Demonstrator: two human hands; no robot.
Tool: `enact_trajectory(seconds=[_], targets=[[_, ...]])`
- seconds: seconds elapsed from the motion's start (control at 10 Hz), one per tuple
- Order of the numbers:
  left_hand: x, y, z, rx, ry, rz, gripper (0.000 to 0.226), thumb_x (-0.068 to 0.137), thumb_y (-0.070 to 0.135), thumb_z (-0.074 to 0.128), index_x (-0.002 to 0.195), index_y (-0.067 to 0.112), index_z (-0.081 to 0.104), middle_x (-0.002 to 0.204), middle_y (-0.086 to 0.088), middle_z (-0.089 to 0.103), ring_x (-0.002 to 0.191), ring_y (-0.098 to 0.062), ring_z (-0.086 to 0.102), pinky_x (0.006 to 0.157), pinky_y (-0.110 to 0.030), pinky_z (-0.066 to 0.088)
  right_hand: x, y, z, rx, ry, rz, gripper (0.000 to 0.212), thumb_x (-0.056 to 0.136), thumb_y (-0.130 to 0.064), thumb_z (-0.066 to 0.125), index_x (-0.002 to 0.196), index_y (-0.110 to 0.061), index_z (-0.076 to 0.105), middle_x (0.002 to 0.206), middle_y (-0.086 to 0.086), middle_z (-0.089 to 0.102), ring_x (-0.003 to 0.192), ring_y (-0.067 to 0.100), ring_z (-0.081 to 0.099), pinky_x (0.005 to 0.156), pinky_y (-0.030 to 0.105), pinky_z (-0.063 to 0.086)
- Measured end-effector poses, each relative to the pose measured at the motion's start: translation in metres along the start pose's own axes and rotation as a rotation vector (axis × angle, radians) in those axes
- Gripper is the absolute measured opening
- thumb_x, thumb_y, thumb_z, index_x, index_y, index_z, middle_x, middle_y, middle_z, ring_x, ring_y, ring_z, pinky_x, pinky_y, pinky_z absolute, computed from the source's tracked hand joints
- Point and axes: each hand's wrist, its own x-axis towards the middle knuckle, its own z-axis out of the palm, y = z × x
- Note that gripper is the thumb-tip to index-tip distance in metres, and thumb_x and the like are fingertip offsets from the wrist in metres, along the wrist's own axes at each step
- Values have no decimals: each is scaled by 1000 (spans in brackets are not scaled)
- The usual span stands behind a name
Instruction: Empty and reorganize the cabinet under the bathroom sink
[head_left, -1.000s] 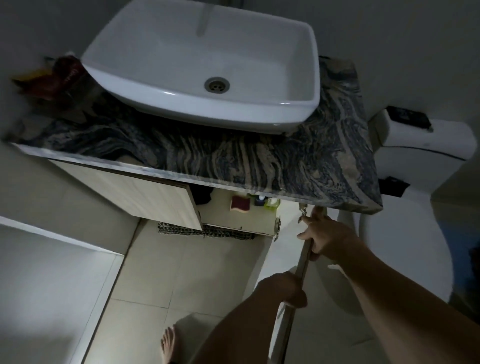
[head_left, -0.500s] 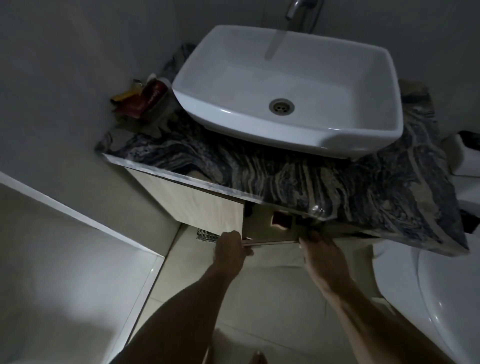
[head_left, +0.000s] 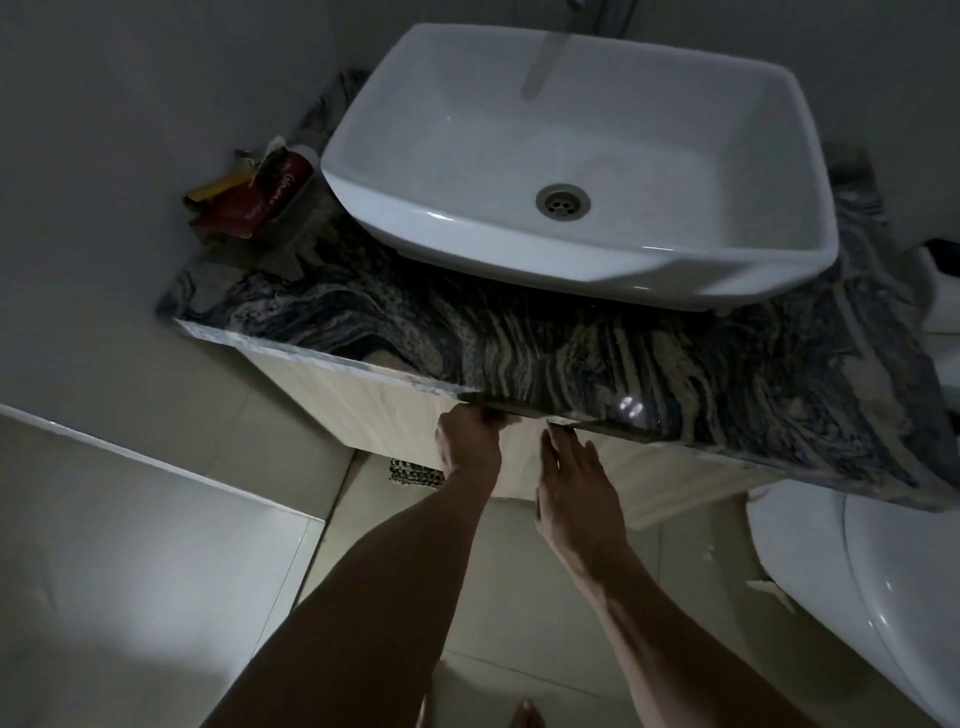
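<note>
The pale wooden cabinet under the sink shows two doors, a left door (head_left: 358, 410) and a right door (head_left: 654, 483), both lying flush under the counter edge. My left hand (head_left: 467, 441) curls its fingers over the top edge of the right door, where the two doors meet. Beside it, my right hand (head_left: 571, 483) rests flat against the right door's face, fingers apart and holding nothing. The cabinet's inside is hidden.
A white basin (head_left: 571, 156) sits on the dark marbled countertop (head_left: 675, 374), which overhangs the doors. Red and yellow packets (head_left: 249, 197) lie at the back left corner. A toilet (head_left: 883, 597) stands close on the right. A floor drain grate (head_left: 415, 473) lies below the cabinet.
The right door has swung from wide open to flush against the cabinet, both hands following it. The items seen inside are now hidden.
</note>
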Motion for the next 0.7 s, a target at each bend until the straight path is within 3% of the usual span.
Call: enact_trajectory(seconds=[0.1,0.2,0.3,0.4,0.5,0.6,0.7], targets=[[2,9,3,28,54,-35,16,80,10,66,89,11,79,86,-16,74,85,-33,68,64,-32,52,7,0,7,-6,-27,20,85,59,-8,89,134,13,54,136,25,58,127,37,57,104,55,48],[2,15,4,47,118,-79,21,80,17,75,97,5,76,97,-22,71,94,-39,65,62,-31,42,14,2,14,-44,-30,36,86,62,-17,87,137,11,53,140,23,56,130,34,56,107,57,44],[8,10,2,125,50,-75,25,81,25,75,100,9,76,101,-18,72,95,-35,67,69,-34,52,13,0,7,-94,-85,49,82,87,-26,66,153,3,30,162,14,29,150,28,27,121,59,18],[18,5,-9,303,-170,37,39,85,39,72,114,13,71,116,-11,70,108,-29,64,78,-29,49,13,-2,-9,-70,-156,91,80,94,-30,55,159,-6,15,167,4,12,154,25,9,123,57,5],[20,10,-30,466,-514,80,57,86,36,72,135,14,53,132,-8,59,118,-26,58,90,-30,51,15,-6,-29,69,-252,148,82,95,-33,57,160,-12,13,167,1,10,155,26,4,124,54,7],[18,22,-60,658,-645,132,71,91,34,65,149,8,32,149,-10,39,131,-26,46,96,-31,46,11,-9,-53,158,-338,192,76,98,-35,52,160,-19,13,169,2,0,155,24,1,125,49,12],[10,36,-94,744,-629,222,70,93,36,62,148,4,32,149,-12,40,127,-26,48,88,-29,47,-1,-13,-81,197,-445,213,71,101,-39,47,161,-21,14,168,6,-3,155,24,8,124,37,19]])
